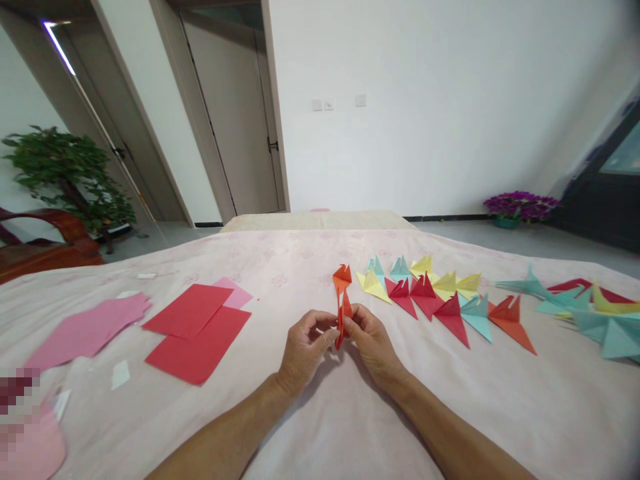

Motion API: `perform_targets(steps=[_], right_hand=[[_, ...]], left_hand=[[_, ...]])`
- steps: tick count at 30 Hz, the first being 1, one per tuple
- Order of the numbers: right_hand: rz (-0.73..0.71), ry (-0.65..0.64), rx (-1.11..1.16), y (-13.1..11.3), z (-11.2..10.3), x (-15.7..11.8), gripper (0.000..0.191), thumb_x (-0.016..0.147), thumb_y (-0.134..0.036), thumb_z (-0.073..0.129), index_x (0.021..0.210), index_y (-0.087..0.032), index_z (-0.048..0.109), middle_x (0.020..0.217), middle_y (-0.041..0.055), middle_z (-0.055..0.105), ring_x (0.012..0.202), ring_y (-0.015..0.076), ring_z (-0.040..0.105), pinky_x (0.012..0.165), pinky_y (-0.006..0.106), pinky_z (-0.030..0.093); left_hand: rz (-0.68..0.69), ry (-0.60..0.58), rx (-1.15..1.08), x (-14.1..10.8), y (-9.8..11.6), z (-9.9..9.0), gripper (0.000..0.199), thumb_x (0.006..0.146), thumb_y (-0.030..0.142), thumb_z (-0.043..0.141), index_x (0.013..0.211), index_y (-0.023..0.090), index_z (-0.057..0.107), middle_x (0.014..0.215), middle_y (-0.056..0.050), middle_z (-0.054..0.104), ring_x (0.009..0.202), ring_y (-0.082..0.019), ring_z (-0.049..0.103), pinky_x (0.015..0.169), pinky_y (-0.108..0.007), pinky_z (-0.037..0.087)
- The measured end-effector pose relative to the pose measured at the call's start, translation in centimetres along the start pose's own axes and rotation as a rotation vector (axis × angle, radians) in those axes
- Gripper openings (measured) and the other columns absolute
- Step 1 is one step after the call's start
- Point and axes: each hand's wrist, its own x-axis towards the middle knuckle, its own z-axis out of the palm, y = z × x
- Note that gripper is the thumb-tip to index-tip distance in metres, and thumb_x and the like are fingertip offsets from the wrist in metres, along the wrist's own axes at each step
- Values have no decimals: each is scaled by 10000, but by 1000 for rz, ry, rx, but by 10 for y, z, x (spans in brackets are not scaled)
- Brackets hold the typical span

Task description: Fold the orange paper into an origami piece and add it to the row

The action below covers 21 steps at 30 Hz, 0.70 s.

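an orange folded paper (347, 305) stands on edge between the two hands, over the middle of a pale pink tablecloth (327, 427); whether its lower tip touches the cloth i cannot tell. the left hand (309, 343) pinches it between thumb and fingers from one side, and the right hand (373, 340) grips it from the other, the fingertips of both close together. just beyond is an orange crane (343, 275), in line with the held paper; it is unclear whether the two touch.

to the right, paper cranes (450, 315) in red, yellow, teal and orange sit in loose slanting rows, heads up. farther right, a teal pile (620, 337) of more folded paper, with some red and yellow, lies overlapping near the table's edge. on the left are two overlapping red sheets (200, 353), then pink sheets (90, 330) spread flat, with a white scrap (120, 375) near them.

past the table are a white wall (425, 133), a grey-brown door (230, 120), a leafy plant (60, 160) and purple flowers (523, 203) in a green pot.
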Motion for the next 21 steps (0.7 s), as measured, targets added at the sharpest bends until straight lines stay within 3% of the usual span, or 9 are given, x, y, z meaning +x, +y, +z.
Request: perform_targets(steps=[10,15,21], right_hand=[[-3,23,-13,4,-1,1,236,795,-404,681,768,-193,579,654,-32,576,591,122,485,576,243,387],[-42,37,-87,8,0,0,200,823,-379,652,789,-196,579,700,-24,583,645,135,504,624,257,413],[-76,76,-199,5,3,-4,160,838,-347,614,807,-193,584,722,-12,591,673,151,517,639,267,428]], left_hand=[[129,-4,151,-4,-2,0,137,882,253,585,962,165,654,905,-49,704,810,-163,670,761,-291,541],[278,90,322,-4,3,0,143,843,128,544,955,168,624,882,-34,693,796,-150,654,778,-290,528],[333,132,407,-2,5,0,220,813,82,521,1002,177,582,921,-31,683,839,-155,646,810,-306,526]])
